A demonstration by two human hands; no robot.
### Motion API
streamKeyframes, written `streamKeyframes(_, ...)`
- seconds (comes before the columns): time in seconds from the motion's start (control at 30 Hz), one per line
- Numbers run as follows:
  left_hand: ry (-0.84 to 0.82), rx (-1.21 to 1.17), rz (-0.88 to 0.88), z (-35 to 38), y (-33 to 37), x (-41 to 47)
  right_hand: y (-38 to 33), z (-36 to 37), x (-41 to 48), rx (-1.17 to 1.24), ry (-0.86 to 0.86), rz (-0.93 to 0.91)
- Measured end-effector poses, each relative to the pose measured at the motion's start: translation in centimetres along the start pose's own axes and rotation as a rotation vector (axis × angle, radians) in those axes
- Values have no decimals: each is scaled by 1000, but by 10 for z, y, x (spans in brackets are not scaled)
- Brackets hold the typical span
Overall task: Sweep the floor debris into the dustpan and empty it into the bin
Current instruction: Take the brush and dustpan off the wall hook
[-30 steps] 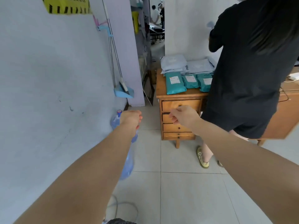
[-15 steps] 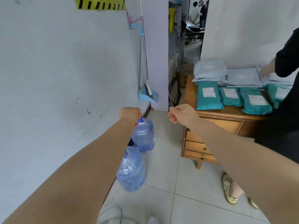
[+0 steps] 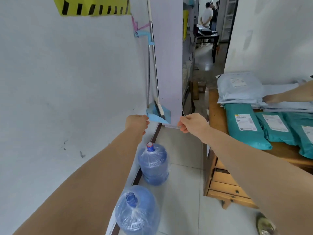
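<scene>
A light blue dustpan (image 3: 158, 115) hangs on the white wall in the corner, its long metal handle clipped to a blue wall hook (image 3: 144, 35). A broom (image 3: 155, 65) with a metal pole is clipped beside it, its head tucked into the pan. Both my arms stretch forward toward them. My left hand (image 3: 137, 123) is just left of the dustpan, fingers curled, holding nothing. My right hand (image 3: 193, 123) is to the right of the pan, fingers loosely curled and empty. No bin or debris is in sight.
Two blue water jugs (image 3: 154, 164) (image 3: 136, 212) stand along the wall below my left arm. A wooden desk (image 3: 216, 116) with teal and grey parcels is on the right; another person's arm (image 3: 288, 94) reaches over it. A corridor opens behind, with people standing far off.
I have walked closer to the corner. The dustpan and broom now appear larger and sit right in front of my hands. The person at the desk has slid mostly out of view.
</scene>
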State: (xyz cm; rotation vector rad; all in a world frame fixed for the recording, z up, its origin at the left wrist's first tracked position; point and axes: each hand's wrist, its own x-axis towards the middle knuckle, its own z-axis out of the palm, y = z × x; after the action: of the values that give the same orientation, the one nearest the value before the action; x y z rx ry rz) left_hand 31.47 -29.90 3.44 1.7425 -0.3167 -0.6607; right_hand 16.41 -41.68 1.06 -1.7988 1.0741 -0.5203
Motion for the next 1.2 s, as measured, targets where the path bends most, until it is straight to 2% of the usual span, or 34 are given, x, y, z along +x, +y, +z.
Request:
streamKeyframes(0.2, -9, 72, 17, 46, 30, 82, 0, -4, 106, 5, -9, -23)
streamKeyframes(0.37, 112, 91, 7, 86, 72, 149, -17, -24, 199, 31, -29, -65)
streamKeyframes(0.53, 137, 88, 81, 114, 121, 210, -47, -33, 287, 49, -61, -125)
streamKeyframes(0.87, 189, 86, 229, 122, 205, 338, -108, -2, 439, 59, -74, -208)
streamKeyframes(1.2, 171, 74, 368, 122, 296, 466, -195, 16, 567, 44, 41, -280)
